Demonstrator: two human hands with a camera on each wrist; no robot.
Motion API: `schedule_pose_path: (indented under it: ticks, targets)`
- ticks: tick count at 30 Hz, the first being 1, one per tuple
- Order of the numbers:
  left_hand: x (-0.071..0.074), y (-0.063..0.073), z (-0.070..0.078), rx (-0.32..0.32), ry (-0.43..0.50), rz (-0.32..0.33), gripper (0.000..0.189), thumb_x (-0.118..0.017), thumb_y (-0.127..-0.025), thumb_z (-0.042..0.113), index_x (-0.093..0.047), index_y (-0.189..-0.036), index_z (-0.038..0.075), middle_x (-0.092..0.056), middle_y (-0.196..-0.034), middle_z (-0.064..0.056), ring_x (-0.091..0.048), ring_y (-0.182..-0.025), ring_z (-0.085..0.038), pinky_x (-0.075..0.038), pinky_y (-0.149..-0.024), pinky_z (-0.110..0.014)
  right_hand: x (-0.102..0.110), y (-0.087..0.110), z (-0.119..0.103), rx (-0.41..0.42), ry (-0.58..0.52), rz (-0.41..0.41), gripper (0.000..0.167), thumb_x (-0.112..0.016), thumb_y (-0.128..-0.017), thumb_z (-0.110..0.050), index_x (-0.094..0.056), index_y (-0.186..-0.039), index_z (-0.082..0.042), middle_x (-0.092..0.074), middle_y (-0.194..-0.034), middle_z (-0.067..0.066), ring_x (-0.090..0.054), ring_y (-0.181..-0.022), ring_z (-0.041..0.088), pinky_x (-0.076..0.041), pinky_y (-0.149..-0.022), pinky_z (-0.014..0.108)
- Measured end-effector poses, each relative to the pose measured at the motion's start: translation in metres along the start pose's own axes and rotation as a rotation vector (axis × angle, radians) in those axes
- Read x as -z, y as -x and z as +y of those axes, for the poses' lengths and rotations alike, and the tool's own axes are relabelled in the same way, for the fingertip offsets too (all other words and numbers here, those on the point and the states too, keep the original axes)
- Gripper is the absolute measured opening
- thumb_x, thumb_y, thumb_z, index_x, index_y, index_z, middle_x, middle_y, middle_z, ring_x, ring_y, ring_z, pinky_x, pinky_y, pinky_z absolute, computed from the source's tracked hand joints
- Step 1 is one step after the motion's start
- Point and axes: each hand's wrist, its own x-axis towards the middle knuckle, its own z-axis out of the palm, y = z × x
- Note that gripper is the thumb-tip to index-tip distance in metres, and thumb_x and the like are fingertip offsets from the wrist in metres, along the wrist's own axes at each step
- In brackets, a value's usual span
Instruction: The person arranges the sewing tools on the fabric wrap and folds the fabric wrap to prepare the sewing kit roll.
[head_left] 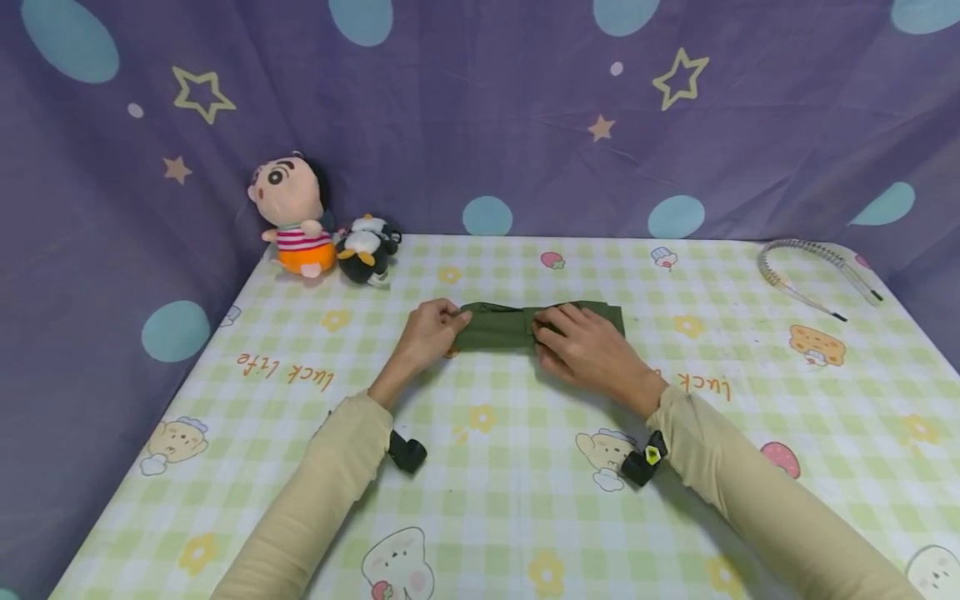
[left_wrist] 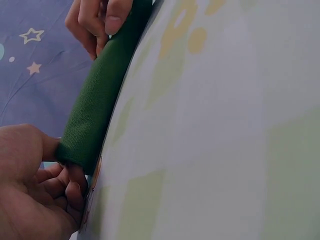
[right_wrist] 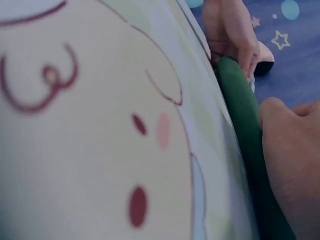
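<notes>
A dark green cloth (head_left: 495, 327), folded into a long narrow strip, lies across the middle of the table. My left hand (head_left: 431, 335) pinches its left end between thumb and fingers; in the left wrist view, that thumb lies over the end and the fingers (left_wrist: 75, 187) curl beneath. Right of the strip's middle, my right hand (head_left: 581, 346) grips the fabric with bent fingers. Its thumb and fingertips show at the upper edge of the green roll in the left wrist view. The cloth's right end sticks out beyond this hand.
A checked tablecloth (head_left: 480, 500) with printed figures covers the table. At the back left sit a plush doll (head_left: 296, 221) in orange shorts and a small penguin plush (head_left: 366, 250). A clear headband (head_left: 802, 247) lies at the back right. Behind the table hangs a purple curtain (head_left: 480, 125).
</notes>
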Motion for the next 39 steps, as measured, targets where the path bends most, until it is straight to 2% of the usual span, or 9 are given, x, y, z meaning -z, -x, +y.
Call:
schedule_pose_path:
  ticks: [10, 14, 21, 25, 28, 31, 35, 37, 39]
  targets:
    - [0.000, 0.000, 0.005, -0.020, -0.008, 0.003, 0.025, -0.059, -0.108, 0.022, -0.065, -0.110, -0.002, -0.057, -0.068, -0.007, -0.061, -0.055, -0.018, -0.054, -0.061, -0.035, 0.001, 0.003, 0.003, -0.039, -0.060, 0.036, 0.022, -0.069, -0.094, -0.016, -0.075, -0.108, 0.000, -0.067, -0.119, 0.017, -0.064, -0.104, 0.035, -0.056, -0.085, 0.048]
    - [0.001, 0.001, 0.006, -0.030, -0.025, 0.012, 0.025, -0.060, -0.108, 0.023, -0.066, -0.109, -0.001, -0.058, -0.068, -0.007, -0.059, -0.054, -0.018, -0.052, -0.061, -0.035, 0.001, 0.004, 0.000, -0.069, -0.076, 0.051, 0.025, -0.069, -0.094, -0.015, -0.074, -0.113, 0.000, -0.067, -0.121, 0.017, -0.064, -0.106, 0.035, -0.055, -0.085, 0.049]
    - [0.001, 0.003, 0.006, -0.028, -0.024, 0.007, 0.030, -0.060, -0.108, 0.030, -0.066, -0.111, 0.001, -0.062, -0.076, -0.009, -0.067, -0.061, -0.021, -0.056, -0.065, -0.038, 0.007, 0.014, -0.008, -0.191, -0.088, 0.042, 0.041, -0.064, -0.097, -0.020, -0.065, -0.132, 0.002, -0.064, -0.131, 0.018, -0.061, -0.115, 0.038, -0.049, -0.094, 0.054]
    - [0.004, 0.006, 0.007, -0.007, -0.043, 0.011, 0.036, -0.059, -0.107, 0.036, -0.064, -0.116, 0.002, -0.067, -0.091, -0.013, -0.067, -0.065, -0.023, -0.055, -0.065, -0.039, 0.017, 0.025, -0.007, -0.296, -0.093, 0.110, 0.043, -0.057, -0.100, -0.024, -0.063, -0.134, 0.001, -0.064, -0.127, 0.020, -0.058, -0.114, 0.041, -0.045, -0.094, 0.058]
    - [0.007, 0.011, 0.009, 0.015, -0.055, 0.019, 0.038, -0.059, -0.107, 0.039, -0.061, -0.117, 0.002, -0.069, -0.097, -0.014, -0.068, -0.067, -0.024, -0.052, -0.063, -0.037, 0.025, 0.038, -0.001, -0.413, -0.094, 0.227, 0.038, -0.058, -0.099, -0.022, -0.066, -0.127, 0.002, -0.064, -0.118, 0.022, -0.057, -0.106, 0.044, -0.042, -0.086, 0.058]
    - [0.011, 0.017, 0.009, 0.029, -0.075, 0.043, 0.036, -0.060, -0.106, 0.039, -0.061, -0.111, 0.003, -0.069, -0.092, -0.013, -0.066, -0.067, -0.024, -0.048, -0.061, -0.036, 0.031, 0.050, 0.003, -0.634, -0.187, 0.290, 0.030, -0.064, -0.099, -0.016, -0.066, -0.121, 0.004, -0.062, -0.110, 0.022, -0.055, -0.098, 0.040, -0.042, -0.083, 0.050]
    - [0.011, 0.019, 0.004, 0.014, -0.045, 0.045, 0.032, -0.063, -0.105, 0.034, -0.066, -0.105, 0.001, -0.069, -0.086, -0.013, -0.064, -0.068, -0.024, -0.047, -0.062, -0.034, 0.034, 0.055, -0.001, -0.976, -0.432, 0.244, 0.024, -0.068, -0.101, -0.017, -0.063, -0.114, 0.004, -0.064, -0.097, 0.016, -0.059, -0.087, 0.024, -0.044, -0.077, 0.027]
    - [0.009, 0.019, 0.001, 0.000, 0.006, 0.045, 0.030, -0.064, -0.105, 0.029, -0.068, -0.106, -0.001, -0.070, -0.088, -0.013, -0.066, -0.069, -0.024, -0.049, -0.064, -0.033, 0.034, 0.054, -0.002, -1.060, -0.531, 0.204, 0.024, -0.066, -0.103, -0.021, -0.064, -0.109, 0.003, -0.067, -0.091, 0.015, -0.060, -0.077, 0.018, -0.046, -0.066, 0.021]
    - [0.006, 0.019, -0.001, -0.019, 0.057, 0.060, 0.027, -0.065, -0.105, 0.024, -0.068, -0.108, -0.003, -0.070, -0.089, -0.014, -0.067, -0.069, -0.023, -0.051, -0.065, -0.031, 0.033, 0.052, -0.002, -1.089, -0.604, 0.177, 0.025, -0.064, -0.105, -0.022, -0.066, -0.105, 0.003, -0.069, -0.091, 0.016, -0.061, -0.073, 0.015, -0.047, -0.063, 0.020]
